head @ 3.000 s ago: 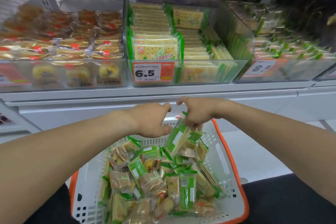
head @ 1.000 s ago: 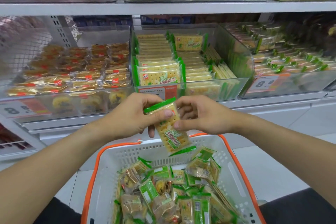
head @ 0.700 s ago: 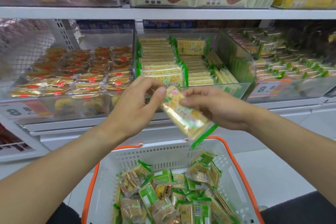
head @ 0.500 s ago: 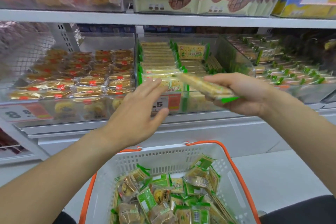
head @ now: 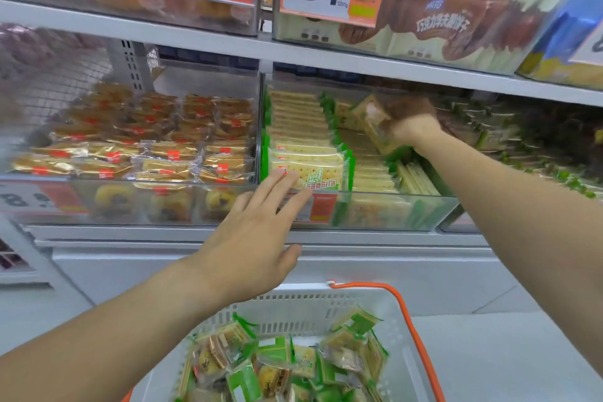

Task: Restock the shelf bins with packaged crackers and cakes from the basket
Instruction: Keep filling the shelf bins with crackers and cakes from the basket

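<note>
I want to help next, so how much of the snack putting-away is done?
Some is done: the middle bin already holds neat rows of green cracker packs. Right now the right hand is inside that bin holding one cracker pack, while the left hand hangs open in front. Lots is left: the basket still has a pile of packs.
</note>
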The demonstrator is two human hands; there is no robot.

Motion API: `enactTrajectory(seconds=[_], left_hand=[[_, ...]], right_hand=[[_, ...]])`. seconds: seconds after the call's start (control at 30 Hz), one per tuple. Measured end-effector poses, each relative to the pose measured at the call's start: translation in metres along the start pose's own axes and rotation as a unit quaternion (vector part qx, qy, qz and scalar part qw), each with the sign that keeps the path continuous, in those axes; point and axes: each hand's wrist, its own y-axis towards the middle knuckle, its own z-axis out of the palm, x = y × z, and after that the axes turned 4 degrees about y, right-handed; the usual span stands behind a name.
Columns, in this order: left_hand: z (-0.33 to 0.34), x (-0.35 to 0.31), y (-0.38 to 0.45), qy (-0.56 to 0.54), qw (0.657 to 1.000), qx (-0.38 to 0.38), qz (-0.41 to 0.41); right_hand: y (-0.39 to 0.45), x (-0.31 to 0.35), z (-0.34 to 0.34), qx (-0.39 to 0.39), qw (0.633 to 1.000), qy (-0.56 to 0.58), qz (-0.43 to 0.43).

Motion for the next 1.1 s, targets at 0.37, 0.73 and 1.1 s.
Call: enactTrajectory(seconds=[0.37, 0.73, 1.1], left_hand=[[-0.005, 0.003, -0.001, 0.006, 1.000, 0.021, 0.006], [-0.002, 0.003, 0.002, 0.008, 1.000, 0.023, 0.002], [-0.016, 0.003, 0.000, -0.147, 0.986, -0.060, 0.045]], right_hand=[[0.018, 0.016, 0.054, -0.011, 0.990, -0.093, -0.107], [0.018, 0.008, 0.064, -0.029, 0.994, -0.023, -0.106], [-0.088, -0.003, 0.010, -0.150, 0.925, 0.099, -0.335]])
